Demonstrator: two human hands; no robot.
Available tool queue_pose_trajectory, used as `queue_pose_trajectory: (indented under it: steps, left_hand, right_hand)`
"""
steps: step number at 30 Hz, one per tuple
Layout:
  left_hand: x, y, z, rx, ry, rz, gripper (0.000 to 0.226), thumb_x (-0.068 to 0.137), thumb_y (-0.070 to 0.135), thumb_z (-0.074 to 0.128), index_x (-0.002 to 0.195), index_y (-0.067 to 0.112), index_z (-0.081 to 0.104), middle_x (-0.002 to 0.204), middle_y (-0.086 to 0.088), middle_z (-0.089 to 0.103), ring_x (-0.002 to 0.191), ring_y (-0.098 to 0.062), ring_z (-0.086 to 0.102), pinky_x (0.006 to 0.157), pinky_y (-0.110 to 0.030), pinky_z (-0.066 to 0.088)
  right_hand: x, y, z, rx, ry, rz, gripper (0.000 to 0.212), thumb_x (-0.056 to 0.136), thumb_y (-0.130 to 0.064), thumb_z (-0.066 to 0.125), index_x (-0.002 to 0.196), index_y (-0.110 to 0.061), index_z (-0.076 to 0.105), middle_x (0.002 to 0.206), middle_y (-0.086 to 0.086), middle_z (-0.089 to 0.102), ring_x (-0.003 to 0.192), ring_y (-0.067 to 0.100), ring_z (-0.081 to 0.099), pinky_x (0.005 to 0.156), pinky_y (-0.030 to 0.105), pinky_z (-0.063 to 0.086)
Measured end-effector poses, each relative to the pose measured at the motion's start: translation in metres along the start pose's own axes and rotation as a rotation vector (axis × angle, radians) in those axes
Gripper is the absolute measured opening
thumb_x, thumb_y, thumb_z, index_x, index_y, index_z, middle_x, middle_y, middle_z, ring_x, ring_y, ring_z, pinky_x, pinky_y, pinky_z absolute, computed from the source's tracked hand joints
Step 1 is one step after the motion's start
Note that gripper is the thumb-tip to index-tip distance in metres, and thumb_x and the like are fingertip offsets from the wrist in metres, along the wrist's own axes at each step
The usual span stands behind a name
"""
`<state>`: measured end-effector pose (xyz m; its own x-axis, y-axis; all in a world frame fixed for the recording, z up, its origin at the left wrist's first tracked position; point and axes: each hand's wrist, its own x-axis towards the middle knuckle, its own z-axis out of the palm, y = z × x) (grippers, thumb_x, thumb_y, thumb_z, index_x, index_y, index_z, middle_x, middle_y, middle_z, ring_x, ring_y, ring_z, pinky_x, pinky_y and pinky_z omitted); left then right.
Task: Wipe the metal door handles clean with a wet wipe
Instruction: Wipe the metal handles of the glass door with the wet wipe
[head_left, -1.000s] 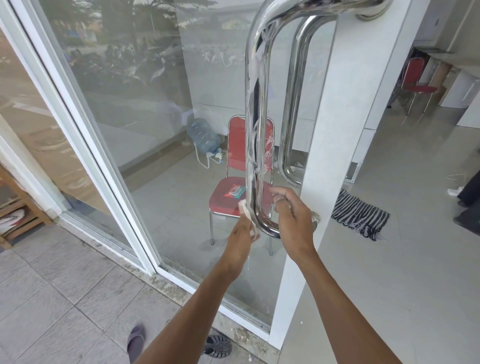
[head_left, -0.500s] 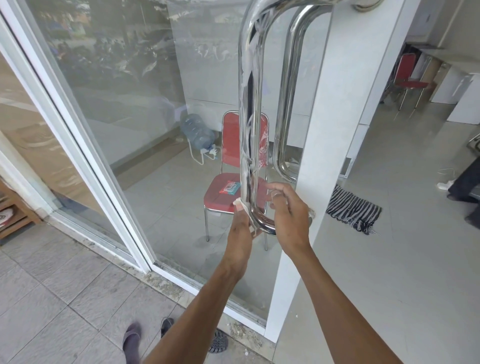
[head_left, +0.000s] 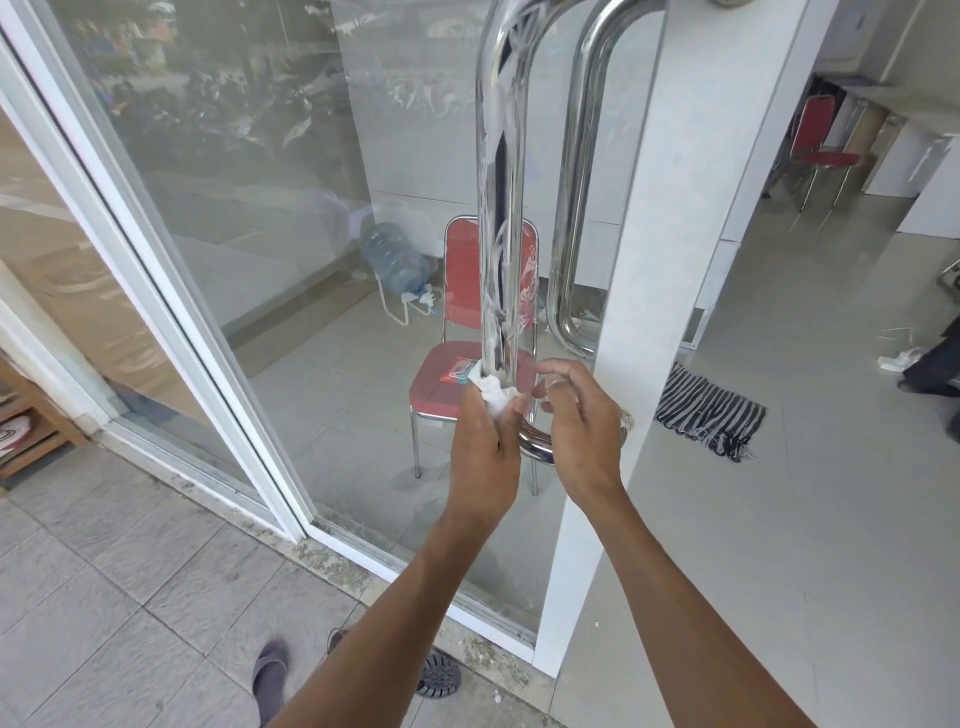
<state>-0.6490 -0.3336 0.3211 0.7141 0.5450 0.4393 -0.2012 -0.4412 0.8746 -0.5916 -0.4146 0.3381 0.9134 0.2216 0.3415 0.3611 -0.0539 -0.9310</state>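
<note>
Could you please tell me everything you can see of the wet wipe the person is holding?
The wet wipe is a small white sheet, crumpled into a wad. The left hand grips it, pressing it against the lower end of the near metal door handle, just above the handle's bottom bend. Only its upper part shows above the fingers. The right hand hovers beside it without clearly touching it.

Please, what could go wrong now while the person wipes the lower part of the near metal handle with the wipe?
1. The left hand pinches only a small crumpled wet wipe at the bend of the near handle; it may slip out and fall on the dirty threshold.
2. The handle's upper shaft shows streaks, so residue may remain if wiping stays low.
3. The right hand hovers bare beside the handle and could leave new fingerprints.
</note>
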Motion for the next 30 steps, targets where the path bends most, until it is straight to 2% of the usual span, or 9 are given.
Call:
queue_pose_trajectory:
  steps: [5,10,13,15,18,21,24,28,30]
  left_hand:
    - [0.008,0.012,0.002,0.046,0.073,-0.063,0.024,0.099,0.027,0.057,0.113,0.016,0.041,0.100,-0.009,0.064,0.086,-0.029,0.063,0.075,-0.051,0.053]
    - [0.011,0.015,-0.001,0.018,0.030,-0.084,0.027,0.100,0.031,0.054,0.116,0.014,0.042,0.098,-0.011,0.065,0.083,-0.025,0.062,0.077,-0.049,0.053]
    - [0.002,0.011,-0.004,-0.030,-0.013,-0.075,0.010,0.103,0.037,0.043,0.112,0.037,0.043,0.095,-0.007,0.065,0.079,-0.018,0.061,0.073,-0.035,0.052]
    - [-0.001,0.008,-0.006,-0.075,-0.020,-0.105,0.014,0.102,0.044,0.036,0.104,0.049,0.048,0.090,0.006,0.064,0.078,-0.002,0.057,0.072,-0.018,0.048]
    - [0.004,0.010,-0.009,-0.164,-0.019,-0.242,0.045,0.097,0.059,0.025,0.103,0.034,0.062,0.092,0.004,0.068,0.085,-0.005,0.062,0.075,-0.010,0.047]
    - [0.021,0.017,-0.011,-0.296,-0.057,-0.410,0.072,0.096,0.067,0.012,0.097,0.016,0.064,0.093,-0.003,0.069,0.092,-0.013,0.065,0.094,-0.029,0.048]
    - [0.035,0.027,-0.011,-0.467,-0.079,-0.486,0.077,0.095,0.068,0.001,0.099,0.027,0.066,0.101,-0.003,0.070,0.102,-0.019,0.062,0.106,-0.039,0.042]
    - [0.045,0.026,-0.014,-0.498,-0.135,-0.595,0.091,0.091,0.072,0.000,0.132,0.017,0.060,0.127,-0.013,0.066,0.121,-0.026,0.059,0.114,-0.041,0.036]
    - [0.045,0.029,-0.015,-0.470,-0.157,-0.616,0.090,0.091,0.073,0.002,0.135,0.019,0.058,0.131,-0.013,0.064,0.127,-0.027,0.056,0.117,-0.045,0.032]
  right_hand:
    - [-0.001,-0.001,0.000,-0.003,0.000,0.004,0.028,0.085,-0.035,0.041,0.093,-0.040,0.068,0.094,-0.012,0.073,0.093,0.005,0.069,0.089,0.037,0.055]
    - [0.000,0.003,0.000,0.001,-0.006,-0.007,0.030,0.088,-0.032,0.042,0.098,-0.030,0.070,0.096,-0.012,0.073,0.094,0.008,0.069,0.088,0.034,0.055]
    - [-0.002,0.002,0.000,-0.031,-0.003,-0.011,0.028,0.089,-0.031,0.043,0.097,-0.034,0.070,0.090,-0.014,0.072,0.089,0.001,0.066,0.077,0.011,0.044]
    - [-0.002,0.001,-0.001,-0.045,-0.001,-0.016,0.028,0.090,-0.031,0.043,0.098,-0.033,0.070,0.092,-0.016,0.072,0.088,0.002,0.066,0.071,0.005,0.040]
    - [-0.002,0.000,0.000,-0.047,-0.015,-0.001,0.029,0.089,-0.033,0.043,0.098,-0.034,0.070,0.091,-0.022,0.071,0.089,0.005,0.068,0.070,0.004,0.039]
    - [0.001,0.000,0.001,-0.018,-0.037,0.031,0.032,0.088,-0.036,0.041,0.100,-0.036,0.070,0.095,-0.019,0.072,0.097,0.009,0.068,0.085,0.011,0.045]
    - [0.004,0.000,-0.001,-0.001,-0.114,0.048,0.043,0.091,-0.034,0.036,0.118,-0.034,0.069,0.114,-0.010,0.072,0.113,0.010,0.063,0.102,0.044,0.048]
    - [0.006,-0.007,0.000,-0.075,-0.217,0.057,0.043,0.089,-0.038,0.035,0.117,-0.060,0.060,0.129,-0.022,0.062,0.123,0.003,0.053,0.107,0.036,0.040]
    - [0.006,-0.008,0.002,-0.133,-0.250,0.065,0.042,0.089,-0.039,0.038,0.121,-0.054,0.061,0.128,-0.020,0.059,0.122,0.006,0.053,0.104,0.036,0.040]
